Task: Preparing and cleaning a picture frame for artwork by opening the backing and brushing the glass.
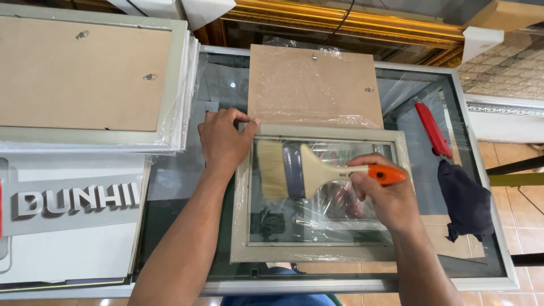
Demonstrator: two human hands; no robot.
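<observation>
A person's right hand (384, 195) grips the orange-tipped wooden handle of a wide paintbrush (317, 170), fingers wrapped tight around it, the pale bristles lying flat on the glass of a small picture frame (241, 226) at the near middle of a glass-topped table (481, 266). The frame, pale grey-green and partly wrapped in clear plastic film, lies flat with its glass facing up, and the brush head sits over its upper left part. The left hand (222, 141) presses down on the frame's upper left corner, fingers spread and bent, clamped on nothing but steadying the frame against the table. To the near left lies a white flat box (73, 249) bearing raised silver lettering, its edge just beside the left forearm. To the right of the frame, on the table glass, a dark cloth (466, 201) lies bunched, touching the lower end of a red-handled tool (432, 129) that points away from the viewer. Just beyond the frame, overlapping its far edge, rests a brown fibreboard backing panel (314, 85) under loose plastic, with small metal hangers near its top and right edges. At far left a stack of larger frames (175, 85) lies face down, brown backs up, their pale edges wrapped in film. Along the far side runs an ornate gold frame moulding (340, 22), and at far right tiled floor (518, 68) shows beyond the table.
</observation>
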